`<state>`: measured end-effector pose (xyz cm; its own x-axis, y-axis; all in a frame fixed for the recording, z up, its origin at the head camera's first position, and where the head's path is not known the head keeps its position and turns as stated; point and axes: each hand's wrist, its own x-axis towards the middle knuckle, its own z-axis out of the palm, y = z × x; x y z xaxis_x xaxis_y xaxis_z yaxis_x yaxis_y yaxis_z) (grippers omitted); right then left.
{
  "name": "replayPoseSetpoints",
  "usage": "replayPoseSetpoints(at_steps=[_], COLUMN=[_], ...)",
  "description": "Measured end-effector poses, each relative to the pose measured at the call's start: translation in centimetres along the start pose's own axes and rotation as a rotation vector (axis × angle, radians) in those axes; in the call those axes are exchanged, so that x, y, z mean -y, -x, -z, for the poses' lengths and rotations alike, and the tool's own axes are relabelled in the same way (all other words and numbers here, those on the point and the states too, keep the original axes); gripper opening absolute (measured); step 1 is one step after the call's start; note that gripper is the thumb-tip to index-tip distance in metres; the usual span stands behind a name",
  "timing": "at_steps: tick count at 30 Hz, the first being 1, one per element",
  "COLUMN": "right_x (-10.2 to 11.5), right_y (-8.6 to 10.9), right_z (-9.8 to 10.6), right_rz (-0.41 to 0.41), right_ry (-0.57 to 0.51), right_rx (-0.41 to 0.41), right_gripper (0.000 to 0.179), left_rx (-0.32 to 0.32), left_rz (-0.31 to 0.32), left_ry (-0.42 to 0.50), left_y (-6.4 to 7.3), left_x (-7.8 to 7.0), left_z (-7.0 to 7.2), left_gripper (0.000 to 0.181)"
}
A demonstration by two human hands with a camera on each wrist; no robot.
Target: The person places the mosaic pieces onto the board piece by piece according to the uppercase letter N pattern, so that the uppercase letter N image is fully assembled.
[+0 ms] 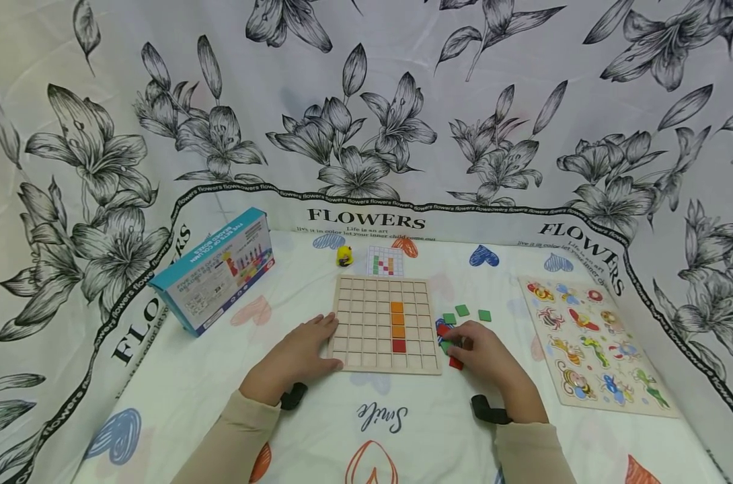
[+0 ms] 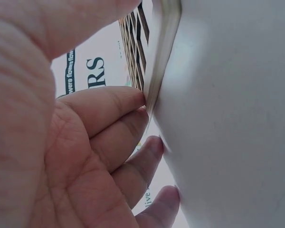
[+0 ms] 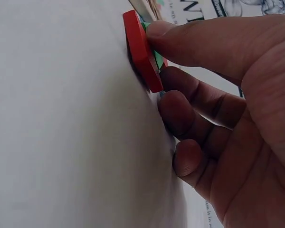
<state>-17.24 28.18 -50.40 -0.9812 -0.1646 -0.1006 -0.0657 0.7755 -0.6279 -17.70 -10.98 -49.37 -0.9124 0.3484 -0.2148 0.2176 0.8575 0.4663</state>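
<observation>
A wooden grid board lies flat, with a column of orange tiles and a red tile at its lower end. My left hand rests along the board's left edge, fingertips touching the side and thumb near the lower corner. Right of the board, my right hand pinches a green tile among loose tiles, the fingers curled. In the right wrist view, a red tile stands tilted in front of the green one and partly hides it.
More green tiles lie beyond the right hand. A pattern card and a small yellow toy sit behind the board. At left stands a blue-and-white box; at right lies an insect puzzle board. A flower-printed curtain closes the back.
</observation>
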Motion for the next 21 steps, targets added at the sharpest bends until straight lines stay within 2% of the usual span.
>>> replayPoseSetpoints(at_steps=[10,14,18,21], right_x=[0.1,0.1,0.0,0.1], right_y=[0.1,0.0,-0.6,-1.2], right_z=[0.0,-0.1,-0.5,-0.7], right_rz=[-0.024,-0.022,-0.066,-0.104], right_ry=[0.017,-0.015,-0.058,-0.041], right_rx=[0.002,-0.023,-0.071,-0.094], right_gripper=[0.021,0.019,0.021,0.024], left_rx=[-0.002,-0.005,-0.001,-0.001], left_rz=[-0.023,-0.039,-0.040,-0.042], left_ry=[0.021,0.028,0.027,0.026], left_y=[0.3,0.5,0.4,0.3], left_x=[-0.2,-0.2,-0.1,-0.2], left_z=[0.2,0.3,0.3,0.3], left_gripper=[0.088,0.087,0.087,0.087])
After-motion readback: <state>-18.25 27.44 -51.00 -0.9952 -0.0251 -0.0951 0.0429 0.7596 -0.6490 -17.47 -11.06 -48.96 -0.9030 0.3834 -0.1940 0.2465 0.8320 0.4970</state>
